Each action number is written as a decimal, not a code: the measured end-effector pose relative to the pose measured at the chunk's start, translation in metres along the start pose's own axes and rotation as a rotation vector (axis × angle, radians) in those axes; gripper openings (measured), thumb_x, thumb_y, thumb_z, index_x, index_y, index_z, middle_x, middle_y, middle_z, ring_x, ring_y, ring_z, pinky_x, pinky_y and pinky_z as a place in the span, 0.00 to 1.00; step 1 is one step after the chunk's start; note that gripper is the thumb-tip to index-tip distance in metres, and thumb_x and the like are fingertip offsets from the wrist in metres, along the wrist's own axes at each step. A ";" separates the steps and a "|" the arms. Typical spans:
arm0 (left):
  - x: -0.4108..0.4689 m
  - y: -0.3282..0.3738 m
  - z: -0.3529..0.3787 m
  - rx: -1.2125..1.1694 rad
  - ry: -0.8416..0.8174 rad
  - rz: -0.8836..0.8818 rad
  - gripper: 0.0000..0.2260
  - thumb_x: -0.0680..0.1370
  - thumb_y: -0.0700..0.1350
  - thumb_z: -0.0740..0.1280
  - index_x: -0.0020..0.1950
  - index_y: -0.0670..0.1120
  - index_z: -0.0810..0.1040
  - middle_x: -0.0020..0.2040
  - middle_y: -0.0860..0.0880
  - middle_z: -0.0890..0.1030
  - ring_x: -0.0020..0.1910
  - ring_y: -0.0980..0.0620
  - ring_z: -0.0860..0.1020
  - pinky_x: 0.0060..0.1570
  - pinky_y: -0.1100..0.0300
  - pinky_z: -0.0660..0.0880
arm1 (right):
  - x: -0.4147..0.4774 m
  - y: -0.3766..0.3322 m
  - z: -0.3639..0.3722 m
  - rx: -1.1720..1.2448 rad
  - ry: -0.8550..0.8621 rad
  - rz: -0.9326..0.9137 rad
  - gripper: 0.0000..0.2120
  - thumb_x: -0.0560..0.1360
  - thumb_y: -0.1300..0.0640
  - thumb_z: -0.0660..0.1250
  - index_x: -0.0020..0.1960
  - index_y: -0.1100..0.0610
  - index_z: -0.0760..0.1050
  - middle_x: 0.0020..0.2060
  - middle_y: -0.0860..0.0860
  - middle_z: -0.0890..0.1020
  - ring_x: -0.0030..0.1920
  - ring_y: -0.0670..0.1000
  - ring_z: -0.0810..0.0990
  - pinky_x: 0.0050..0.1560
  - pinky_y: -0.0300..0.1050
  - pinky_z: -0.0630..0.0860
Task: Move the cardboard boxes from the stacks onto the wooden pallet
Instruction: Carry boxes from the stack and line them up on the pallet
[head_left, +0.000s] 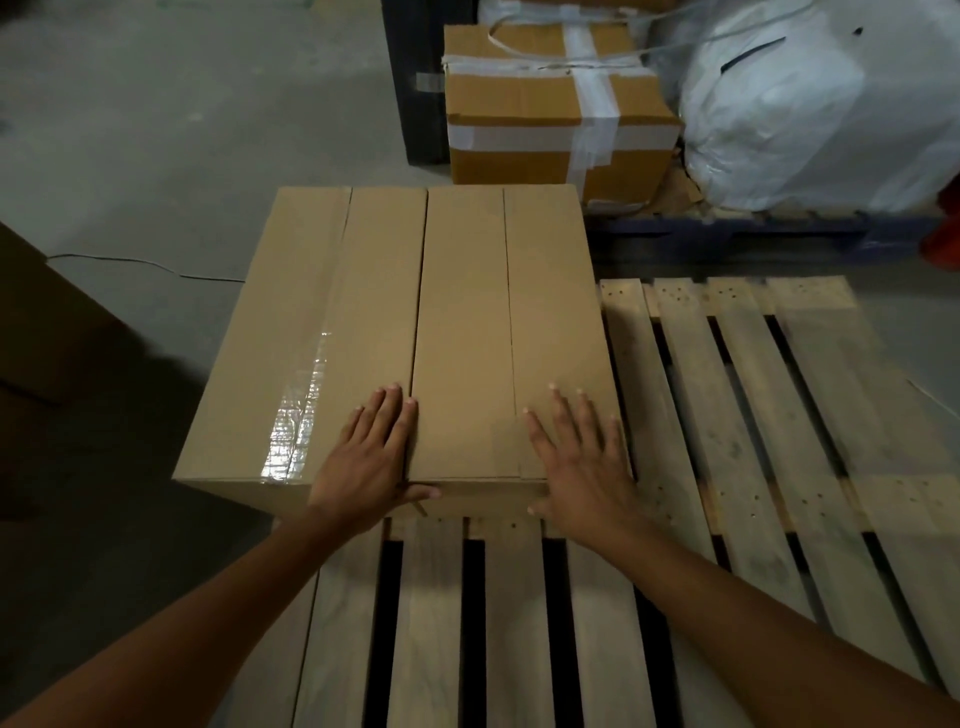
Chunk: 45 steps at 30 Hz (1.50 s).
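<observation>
Forearms (197, 629): both bare, coming in from the bottom edge and reaching out over the near slats.
Left hand (371, 452): lies flat on top of the cardboard box (415, 312), fingers straight and close together, thumb tucked over the near edge onto the front face.
Right hand (582, 462): also flat on the lid near the box's right corner, fingers spread wide, thumb down at the near face. Neither hand grips anything.
Box location: sits on the far-left part of the wooden pallet (779, 415), sealed with clear tape along one flap. Can't tell if its left side is fully on the slats or hangs over a bit.
Done so far: looks like one box is down on the pallet and just getting pressed or nudged into place.
Left to do: most of it, by the look of things; the right side and the near slats carry no boxes.
Stacks: not clearly in view. That dark cardboard (41, 322) at the left edge might be part of one.
Background: a taped-up carton (550, 104) and a big white sack (831, 104) sit on a blue pallet (727, 228) beyond.
</observation>
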<state>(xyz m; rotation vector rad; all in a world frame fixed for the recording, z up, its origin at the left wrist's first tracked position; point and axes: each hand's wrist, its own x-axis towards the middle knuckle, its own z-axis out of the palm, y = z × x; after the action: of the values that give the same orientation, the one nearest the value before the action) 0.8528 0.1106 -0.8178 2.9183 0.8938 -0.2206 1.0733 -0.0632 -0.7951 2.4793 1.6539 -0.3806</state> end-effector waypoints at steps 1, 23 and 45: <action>0.000 0.000 0.002 0.008 0.009 0.015 0.52 0.72 0.80 0.45 0.82 0.41 0.49 0.81 0.38 0.49 0.80 0.39 0.49 0.77 0.42 0.53 | 0.000 -0.006 0.005 -0.007 -0.002 -0.015 0.56 0.73 0.38 0.71 0.80 0.48 0.31 0.79 0.54 0.30 0.79 0.62 0.31 0.76 0.71 0.41; -0.035 0.054 -0.173 -0.407 0.189 -0.070 0.38 0.78 0.70 0.38 0.82 0.48 0.42 0.82 0.51 0.39 0.79 0.59 0.34 0.77 0.57 0.39 | -0.076 -0.032 -0.154 0.462 0.075 0.052 0.48 0.78 0.39 0.65 0.82 0.50 0.35 0.82 0.49 0.40 0.82 0.52 0.41 0.80 0.55 0.51; -0.438 0.171 -0.454 -0.792 0.502 -0.189 0.31 0.81 0.60 0.58 0.82 0.50 0.56 0.82 0.54 0.53 0.81 0.57 0.49 0.77 0.54 0.52 | -0.505 -0.153 -0.397 0.958 0.407 0.082 0.40 0.74 0.31 0.61 0.80 0.43 0.53 0.80 0.44 0.61 0.78 0.46 0.61 0.73 0.59 0.69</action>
<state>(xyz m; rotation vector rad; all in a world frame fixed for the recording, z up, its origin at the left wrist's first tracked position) 0.6420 -0.2177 -0.2933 2.1562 1.0055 0.7189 0.8007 -0.3523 -0.2669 3.4903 1.7625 -0.8748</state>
